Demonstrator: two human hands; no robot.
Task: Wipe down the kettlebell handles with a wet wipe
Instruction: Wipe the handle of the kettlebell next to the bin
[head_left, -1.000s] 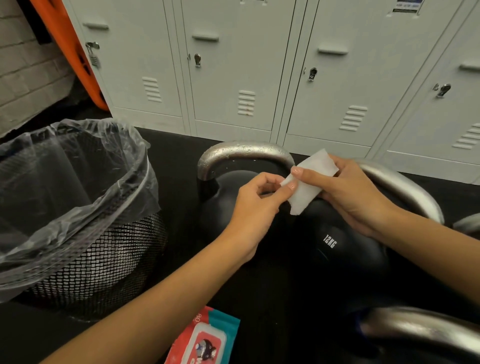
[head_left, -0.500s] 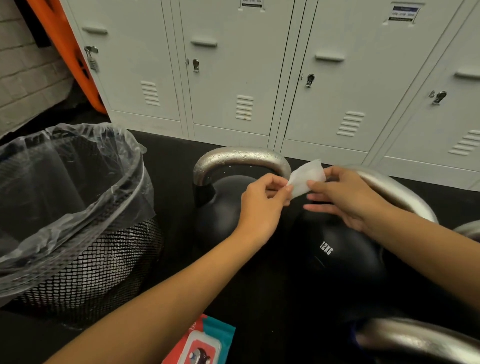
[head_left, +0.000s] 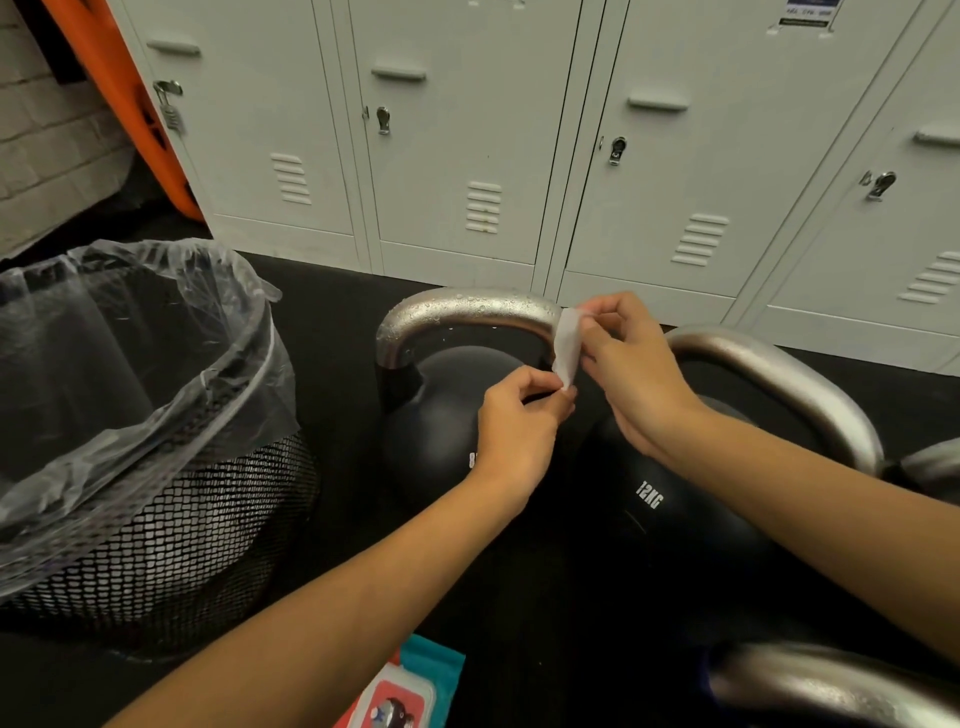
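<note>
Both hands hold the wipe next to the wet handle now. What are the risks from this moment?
The wet wipe is pinched only at its ends by the left hand and right hand; it may slip out or tear. It is folded narrow, so it may miss parts of the handle, which is covered in droplets. The second kettlebell stands very close, so knuckles may hit its handle.

Head view: you look forward and down from head height.
Near: both hands (head_left: 524, 421) close below.
Far: lockers (head_left: 467, 130) face you.
Views: only one.
</note>
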